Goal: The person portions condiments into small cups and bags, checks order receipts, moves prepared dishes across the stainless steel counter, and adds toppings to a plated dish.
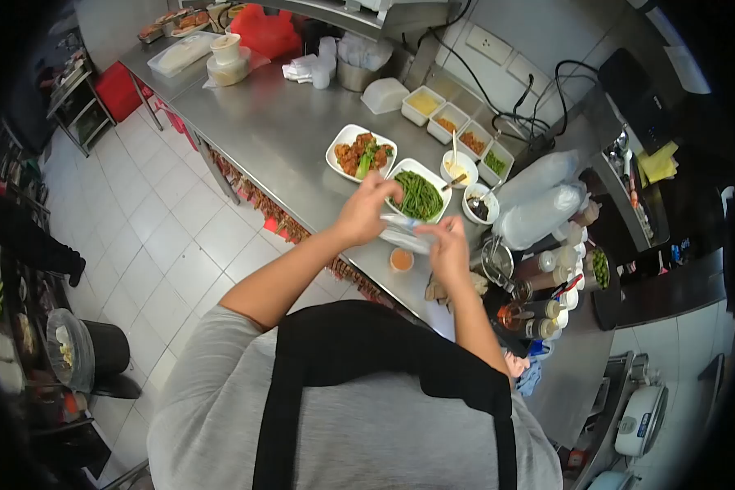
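Note:
My left hand (367, 208) and my right hand (447, 249) are raised over the front edge of the steel counter, both with curled fingers. Between them they hold a clear plastic item (406, 233), blurred, perhaps a small bag or film. Just beyond it sits a white dish of green beans (417, 196). To the left of that, a square white dish holds browned pieces with green leaves (363, 155). A small cup of orange sauce (401, 260) stands below the plastic, near the counter edge.
White tubs of toppings (447, 121) line the back, with two small bowls (460, 169) before them. Bottles (539, 306) crowd the right. Plastic containers (227, 61) stand at the far left. A bin (98, 347) and a person's leg (53, 245) are left on the floor.

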### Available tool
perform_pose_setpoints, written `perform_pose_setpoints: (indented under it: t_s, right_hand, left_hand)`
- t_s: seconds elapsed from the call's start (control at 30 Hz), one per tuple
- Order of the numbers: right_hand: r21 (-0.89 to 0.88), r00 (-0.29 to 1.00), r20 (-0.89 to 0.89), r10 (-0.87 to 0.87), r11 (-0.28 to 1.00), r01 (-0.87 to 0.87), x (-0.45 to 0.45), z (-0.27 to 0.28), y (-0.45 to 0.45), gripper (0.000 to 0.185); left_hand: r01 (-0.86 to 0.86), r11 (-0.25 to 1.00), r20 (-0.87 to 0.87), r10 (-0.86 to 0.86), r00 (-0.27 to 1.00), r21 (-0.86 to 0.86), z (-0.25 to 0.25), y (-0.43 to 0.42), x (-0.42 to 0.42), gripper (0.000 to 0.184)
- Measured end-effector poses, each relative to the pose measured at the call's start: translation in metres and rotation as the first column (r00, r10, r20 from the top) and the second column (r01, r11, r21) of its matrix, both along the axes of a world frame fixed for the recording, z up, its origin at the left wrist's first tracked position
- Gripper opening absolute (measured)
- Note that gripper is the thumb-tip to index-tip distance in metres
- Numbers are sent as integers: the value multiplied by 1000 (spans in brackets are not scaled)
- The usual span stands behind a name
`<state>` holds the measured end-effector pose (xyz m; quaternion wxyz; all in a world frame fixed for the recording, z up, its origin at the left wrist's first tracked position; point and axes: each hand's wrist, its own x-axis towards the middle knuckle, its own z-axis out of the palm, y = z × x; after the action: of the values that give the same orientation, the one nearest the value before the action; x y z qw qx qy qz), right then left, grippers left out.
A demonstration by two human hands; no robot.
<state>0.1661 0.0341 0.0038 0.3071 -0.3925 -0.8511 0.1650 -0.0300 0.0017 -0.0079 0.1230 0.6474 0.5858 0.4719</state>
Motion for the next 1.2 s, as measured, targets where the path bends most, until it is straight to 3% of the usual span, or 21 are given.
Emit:
perform_pose_setpoints:
  t_s: [0.07,0.1,0.17,0.2,0.3,0.33,0.43,0.5,0.6,0.67,0.87,1.03,1.2]
  right_hand:
    - [0,998,58,28,1000,-28,-3,-10,17,37]
    - [-2,995,88,43,999,-43,-4,-16,21,35]
    - [-100,993,-74,92,990,-99,-14,-5,13,27]
    - [-133,980,-160,115,982,-137,-18,-1,11,24]
    - [152,980,-14,197,969,-192,-3,-19,-9,19]
    - [172,974,104,200,961,-216,3,-25,-20,18]
    - [247,967,237,94,957,-154,17,-69,-30,17]
    - [315,982,180,62,942,-117,21,-82,-27,15]
    - [339,987,159,12,938,-66,18,-63,-31,14]
    - [341,988,152,11,938,-62,10,-37,-36,14]
    - [295,965,216,150,932,-211,-31,-5,-36,13]
    - [342,937,295,188,895,-287,-61,-52,-26,2]
    - [348,931,334,147,899,-266,-73,-80,-21,11]
  left_hand:
    - [303,953,-213,-294,932,12,4,-7,-1,31]
    - [211,977,-260,-209,943,-18,-2,-7,-3,30]
    - [22,998,-366,-44,930,-66,-12,-3,-10,27]
    - [27,1000,-366,-28,930,-8,-23,3,-20,30]
    - [46,996,-460,-75,884,-74,-35,-1,-38,32]
    - [35,993,-469,-85,879,-115,-39,-4,-40,32]
    - [1,983,-480,-91,873,-185,-47,-12,-42,28]
    - [-9,984,-468,-75,881,-176,-51,-15,-40,21]
    - [-28,976,-498,-85,863,-215,-63,-14,-37,38]
    - [8,967,-488,-137,862,-256,-63,-15,-38,39]
    - [110,948,-444,-239,864,-297,-58,-20,-37,47]
    - [196,923,-374,-320,870,-332,-62,-16,-39,56]
    - [372,884,-388,-461,798,-284,-75,-3,-57,56]
